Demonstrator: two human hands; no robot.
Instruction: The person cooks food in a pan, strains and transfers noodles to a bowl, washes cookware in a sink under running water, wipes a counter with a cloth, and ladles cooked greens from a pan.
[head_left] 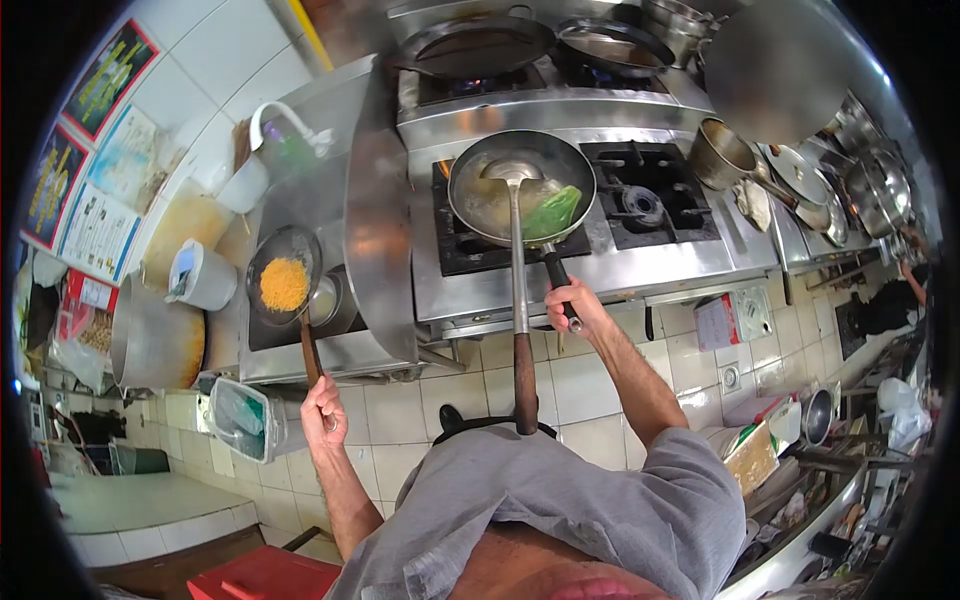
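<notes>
Wok (500, 195) sits on the stove burner (470, 250), with liquid and some green stuff in it, and the right hand (575, 305) is clamped round its black handle. A long ladle (518, 290) rests with its bowl in the wok, wooden grip pointing back at the person. Over on the left, the left hand (322, 410) is gripping the wooden handle of a small strainer (285, 270) full of orange shreds, held above the steel worktop (330, 350).

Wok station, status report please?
Left hand grips strainer of orange food. Right hand holds wok handle. Ladle rests in wok.
</notes>
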